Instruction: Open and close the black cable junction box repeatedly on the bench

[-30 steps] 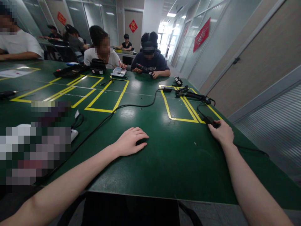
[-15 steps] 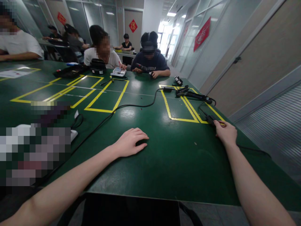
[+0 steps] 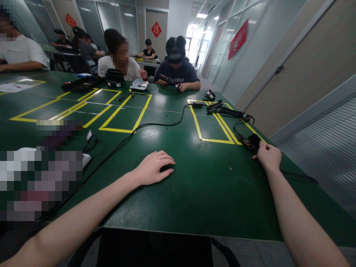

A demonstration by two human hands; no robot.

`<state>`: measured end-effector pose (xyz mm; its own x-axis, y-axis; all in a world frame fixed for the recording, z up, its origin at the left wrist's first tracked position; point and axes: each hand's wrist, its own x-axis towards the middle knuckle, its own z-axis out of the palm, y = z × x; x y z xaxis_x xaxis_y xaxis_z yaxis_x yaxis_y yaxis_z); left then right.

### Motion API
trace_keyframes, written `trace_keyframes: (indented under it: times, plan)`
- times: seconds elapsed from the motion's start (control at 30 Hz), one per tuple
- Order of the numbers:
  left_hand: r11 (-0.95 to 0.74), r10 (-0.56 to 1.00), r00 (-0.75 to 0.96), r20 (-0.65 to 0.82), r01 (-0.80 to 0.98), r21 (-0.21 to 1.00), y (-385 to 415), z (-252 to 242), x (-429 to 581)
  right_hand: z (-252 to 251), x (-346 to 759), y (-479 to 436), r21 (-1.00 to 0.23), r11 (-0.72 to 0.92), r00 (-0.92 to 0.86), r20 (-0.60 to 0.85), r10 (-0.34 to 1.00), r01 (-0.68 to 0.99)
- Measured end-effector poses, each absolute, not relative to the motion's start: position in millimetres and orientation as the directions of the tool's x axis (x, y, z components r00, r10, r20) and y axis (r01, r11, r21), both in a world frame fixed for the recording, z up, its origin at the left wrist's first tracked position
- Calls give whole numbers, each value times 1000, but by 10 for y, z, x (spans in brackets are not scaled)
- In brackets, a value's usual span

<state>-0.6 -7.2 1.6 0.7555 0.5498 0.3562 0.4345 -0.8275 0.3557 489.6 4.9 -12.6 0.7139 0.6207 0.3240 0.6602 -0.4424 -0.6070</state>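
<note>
My left hand (image 3: pixel 155 167) lies palm down on the green table (image 3: pixel 194 200), fingers stretched out and holding nothing. Close to the table's right edge, my right hand (image 3: pixel 269 155) pinches a small black device (image 3: pixel 251 142) between thumb and fingers. The device looks dark, its exact kind too unclear to name. A thin black cable (image 3: pixel 235 128) loops from it toward a long black piece of equipment (image 3: pixel 228 111) lying across the yellow tape. Part of the device is covered by my fingers.
A long black cable (image 3: pixel 122 142) with an inline box (image 3: pixel 197 105) crosses the table. Yellow tape outlines (image 3: pixel 118 130) mark the surface. At the far side lie a black tray (image 3: pixel 80 84) and a white device (image 3: pixel 139 84). People sit opposite; the lower left is pixelated.
In my right hand the black device has turned, showing a broader face. My left hand stays put. Across the table, a person's hand has lifted off the white device.
</note>
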Motion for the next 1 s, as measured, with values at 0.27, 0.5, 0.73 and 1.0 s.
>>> trace_keyframes:
  times: [0.27, 0.5, 0.73, 1.0]
  plan:
    - [-834, 541, 758, 365, 427, 349, -67, 18, -8, -93, 4835, 32, -807, -433, 843, 140, 520, 401]
    - [-832, 542, 759, 361, 426, 354, -58, 1, -10, -79, 4822, -2, -805, -392, 819, 190, 541, 445]
    - [-836, 537, 760, 365, 424, 348, -60, 3, -13, -32, 4778, 5, -724, -308, 716, 355, 601, 617]
    - [-836, 539, 760, 364, 430, 340, -62, 7, -14, 39, 4718, -14, -625, -382, 695, 386, 607, 681]
